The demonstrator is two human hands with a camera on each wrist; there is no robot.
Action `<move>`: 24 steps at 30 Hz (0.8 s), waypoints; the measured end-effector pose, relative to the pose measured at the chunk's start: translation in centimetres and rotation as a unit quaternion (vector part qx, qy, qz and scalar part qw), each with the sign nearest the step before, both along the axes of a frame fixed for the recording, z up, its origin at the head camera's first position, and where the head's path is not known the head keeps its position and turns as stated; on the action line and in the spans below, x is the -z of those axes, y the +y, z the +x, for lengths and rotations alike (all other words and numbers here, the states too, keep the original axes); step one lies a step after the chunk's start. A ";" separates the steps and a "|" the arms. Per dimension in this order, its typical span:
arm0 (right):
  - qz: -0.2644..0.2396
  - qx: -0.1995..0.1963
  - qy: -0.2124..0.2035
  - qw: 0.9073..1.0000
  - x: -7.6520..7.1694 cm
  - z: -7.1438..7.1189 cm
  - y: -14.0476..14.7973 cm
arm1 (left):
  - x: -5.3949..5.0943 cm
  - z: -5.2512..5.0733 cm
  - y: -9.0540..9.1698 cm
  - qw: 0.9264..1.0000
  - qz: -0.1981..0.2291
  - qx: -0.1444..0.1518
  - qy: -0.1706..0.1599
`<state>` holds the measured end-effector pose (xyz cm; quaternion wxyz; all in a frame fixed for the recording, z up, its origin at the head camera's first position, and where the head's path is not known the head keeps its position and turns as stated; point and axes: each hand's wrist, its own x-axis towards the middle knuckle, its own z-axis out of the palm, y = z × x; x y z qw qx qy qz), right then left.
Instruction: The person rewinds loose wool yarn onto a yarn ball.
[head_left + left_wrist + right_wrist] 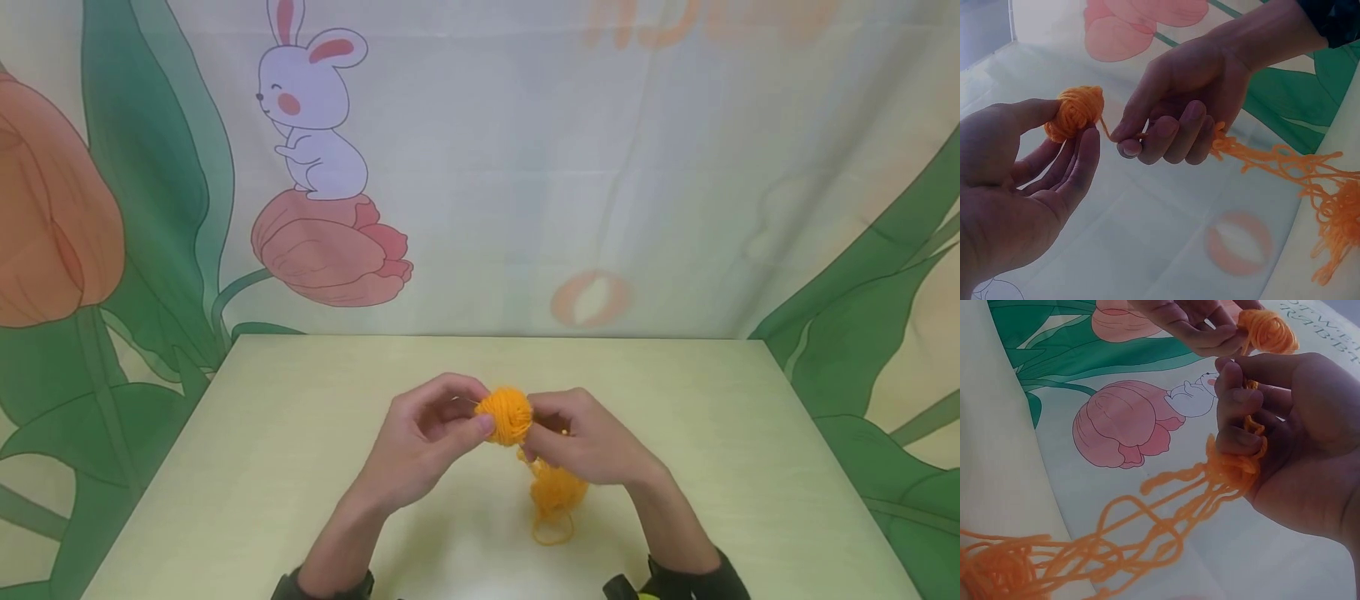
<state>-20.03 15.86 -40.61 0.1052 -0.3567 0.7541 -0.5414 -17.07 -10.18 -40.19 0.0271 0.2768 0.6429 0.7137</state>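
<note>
A small wound ball of orange yarn point(506, 416) is held up between the thumb and fingertips of my left hand point(427, 437). Close beside it, my right hand point(588, 437) pinches the strand running off the ball, as the left wrist view shows. More yarn passes through the curled fingers of that right hand point(1310, 425). From there loose, looping strands point(1147, 531) hang down to a tangled heap of orange yarn point(558, 492) on the table. In the head view the right hand partly hides this heap.
The pale table point(285, 450) stretches out beneath both hands. Behind it hangs a cloth backdrop point(487, 167) printed with a rabbit, tulips and green leaves. A dark object point(619, 587) shows at the bottom edge, near the right sleeve.
</note>
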 end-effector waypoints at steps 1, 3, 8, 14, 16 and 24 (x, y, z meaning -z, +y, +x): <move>0.002 0.006 0.000 1.000 0.0 0.0 0.0 | 0.0 0.0 0.0 1.000 -0.007 0.006 0.002; 0.002 0.016 0.001 1.000 0.1 -0.1 0.2 | 0.1 0.0 0.0 1.000 -0.022 0.020 0.002; -0.039 0.033 -0.005 0.999 0.2 -0.2 0.3 | 0.1 0.0 0.1 0.996 -0.062 0.063 0.025; -0.073 0.049 -0.015 0.996 0.0 -0.1 0.3 | 0.5 -0.3 0.2 0.988 -0.097 0.080 0.084; -0.073 0.057 -0.014 0.996 -0.1 -0.1 0.4 | 0.6 -0.3 0.2 0.986 -0.108 0.076 0.101; -0.071 0.073 -0.011 0.995 -0.4 0.2 0.6 | 0.7 -0.4 0.4 0.974 -0.158 0.023 0.158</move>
